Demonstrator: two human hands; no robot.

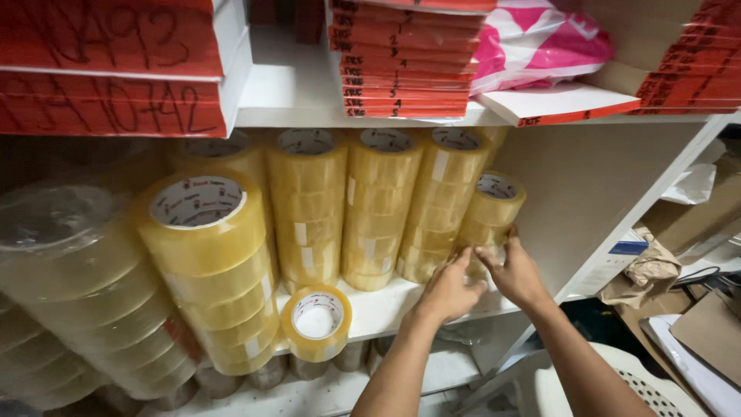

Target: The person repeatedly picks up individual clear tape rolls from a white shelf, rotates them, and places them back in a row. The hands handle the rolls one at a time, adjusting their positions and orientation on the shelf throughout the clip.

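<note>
White shelf [386, 309] is packed with yellowish tape stacks, and we've got both hands at the short stack [488, 224] on the far right. Left hand [450, 292] and right hand [515, 274] are cupped around its bottom rolls, fingers curled but not clamped. Best to support it low and keep it upright; glossy rolls look slippery.

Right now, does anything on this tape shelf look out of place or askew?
Yes. One single tape roll sits alone at the shelf's front edge, slightly overhanging, apart from the stacked columns. The short right-hand stack, which both hands touch, leans and is lower than its neighbours.
</note>
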